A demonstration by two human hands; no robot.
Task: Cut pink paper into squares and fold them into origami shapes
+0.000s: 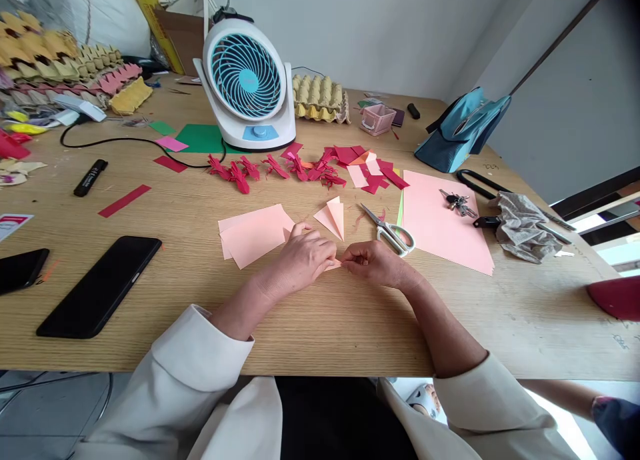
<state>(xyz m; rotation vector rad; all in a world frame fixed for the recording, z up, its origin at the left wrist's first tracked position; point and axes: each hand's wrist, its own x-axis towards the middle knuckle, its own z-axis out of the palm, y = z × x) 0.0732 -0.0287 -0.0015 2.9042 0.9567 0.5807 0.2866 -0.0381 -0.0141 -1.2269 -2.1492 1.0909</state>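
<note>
A small piece of light pink paper (333, 265) is pinched between my two hands just above the table; most of it is hidden by the fingers. My left hand (309, 252) grips its left side, and my right hand (371, 261) holds its right end between thumb and fingers. Just beyond them lies a folded pink paper (332, 216) with a pointed lower end. Pink paper sheets (256, 236) overlap to the left of my left hand. White-handled scissors (390, 233) rest close behind my right hand, blades pointing away to the left.
Behind the hands lie red folded paper pieces (273, 167) and red scraps (390, 173). A white fan (249, 80) stands at the back. Large pink sheets (445, 227) with keys (457, 203) are on the right, phones (100, 287) and a black marker (91, 177) on the left.
</note>
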